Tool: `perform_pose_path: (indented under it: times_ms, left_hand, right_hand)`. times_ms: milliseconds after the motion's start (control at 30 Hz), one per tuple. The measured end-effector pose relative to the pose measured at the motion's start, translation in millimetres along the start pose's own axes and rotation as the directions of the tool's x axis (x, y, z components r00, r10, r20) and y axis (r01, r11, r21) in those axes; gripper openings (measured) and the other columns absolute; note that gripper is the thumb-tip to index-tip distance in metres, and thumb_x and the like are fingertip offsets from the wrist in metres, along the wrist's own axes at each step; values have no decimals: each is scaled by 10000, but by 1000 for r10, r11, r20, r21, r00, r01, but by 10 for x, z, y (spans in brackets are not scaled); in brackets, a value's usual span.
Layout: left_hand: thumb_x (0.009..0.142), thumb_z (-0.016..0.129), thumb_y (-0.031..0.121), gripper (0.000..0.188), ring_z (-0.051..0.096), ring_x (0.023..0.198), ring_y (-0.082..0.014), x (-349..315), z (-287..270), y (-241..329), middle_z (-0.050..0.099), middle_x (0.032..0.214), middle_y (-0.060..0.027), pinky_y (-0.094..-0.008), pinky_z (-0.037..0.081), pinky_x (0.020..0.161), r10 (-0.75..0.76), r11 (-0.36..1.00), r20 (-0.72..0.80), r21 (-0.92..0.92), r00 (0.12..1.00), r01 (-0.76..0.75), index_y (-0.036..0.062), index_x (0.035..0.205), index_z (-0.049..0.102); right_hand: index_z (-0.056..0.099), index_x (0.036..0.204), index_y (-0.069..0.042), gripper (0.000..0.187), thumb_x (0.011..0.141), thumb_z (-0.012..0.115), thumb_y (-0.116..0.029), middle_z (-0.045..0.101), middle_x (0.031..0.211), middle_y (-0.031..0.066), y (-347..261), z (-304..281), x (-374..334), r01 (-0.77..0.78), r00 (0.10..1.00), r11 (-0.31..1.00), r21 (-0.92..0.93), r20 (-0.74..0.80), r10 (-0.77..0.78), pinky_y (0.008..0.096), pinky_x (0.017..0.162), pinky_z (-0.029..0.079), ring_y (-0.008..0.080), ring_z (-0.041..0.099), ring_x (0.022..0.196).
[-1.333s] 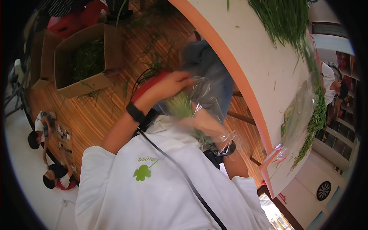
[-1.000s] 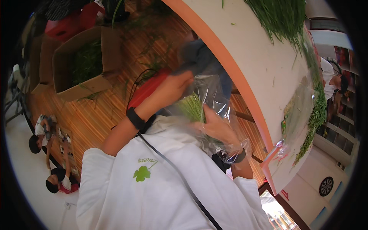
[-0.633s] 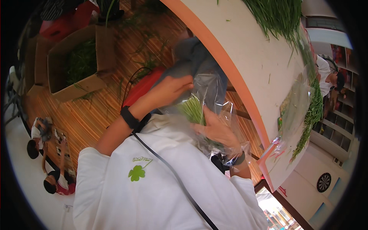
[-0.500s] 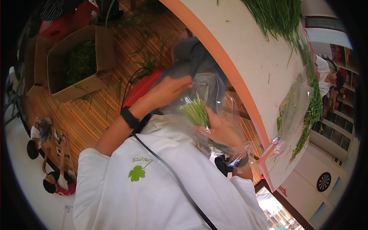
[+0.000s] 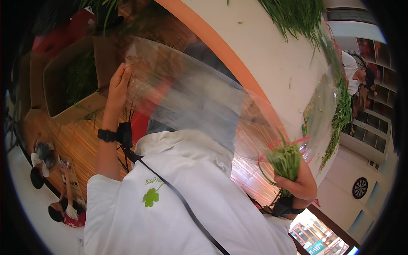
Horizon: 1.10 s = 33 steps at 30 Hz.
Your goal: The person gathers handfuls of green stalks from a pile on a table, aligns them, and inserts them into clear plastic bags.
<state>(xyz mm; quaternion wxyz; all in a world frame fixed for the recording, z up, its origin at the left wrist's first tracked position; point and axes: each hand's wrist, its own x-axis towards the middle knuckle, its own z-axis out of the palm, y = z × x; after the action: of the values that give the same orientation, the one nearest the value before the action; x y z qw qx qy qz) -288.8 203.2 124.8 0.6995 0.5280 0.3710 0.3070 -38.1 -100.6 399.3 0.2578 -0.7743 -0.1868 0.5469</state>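
My left hand (image 5: 120, 83) is raised on the left, its fingers closed on one end of a long clear plastic bag (image 5: 187, 93). The bag is stretched out sideways in front of me, over my lap, and its right part runs toward the other hand. Low on the right, my right hand (image 5: 299, 182) is wrapped around a bunch of chives (image 5: 284, 161), whose cut ends point up and toward the table. Whether the bag's far end touches the bunch cannot be made out. Red edging shows just behind the bunch.
A white table (image 5: 255, 55) with an orange edge curves along the right. On it lie loose chives (image 5: 293, 17) and more greens in clear plastic (image 5: 340, 114). A cardboard box (image 5: 76, 106) of greens stands on the wooden floor at left. Other people sit farther off.
My hands have moved far apart from close together at my lap. The left went up and left with the bag, drawing it out; the right carried the chives to the right.
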Motion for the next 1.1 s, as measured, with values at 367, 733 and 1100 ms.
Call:
perform_pose_path:
  times_ms: [367,733,1100]
  left_hand:
    - [963,423,286,241,273,507,1,-257,-484,-23,374,692,57,-158,216,429,-33,999,-69,30,997,35,110,809,478]
    - [952,444,307,235,241,435,-16,-817,-1117,280,365,616,58,-161,205,394,2,999,-454,-27,891,-17,131,797,459]
    - [905,509,418,290,323,544,-22,-800,-1582,592,365,695,62,-176,242,443,-3,998,-660,-47,751,-38,143,854,432]
  right_hand:
    - [407,1136,44,397,796,590,-48,560,718,104,-917,-341,512,297,731,689,-661,-306,-610,279,535,417,160,523,572]
    - [453,934,5,206,786,571,-79,561,678,76,-1164,-136,2306,464,843,886,-20,-299,-448,278,524,482,143,569,557]
    - [515,829,24,147,759,620,-51,554,645,75,-1113,-757,2783,569,792,804,174,-378,-479,276,453,439,131,520,513]
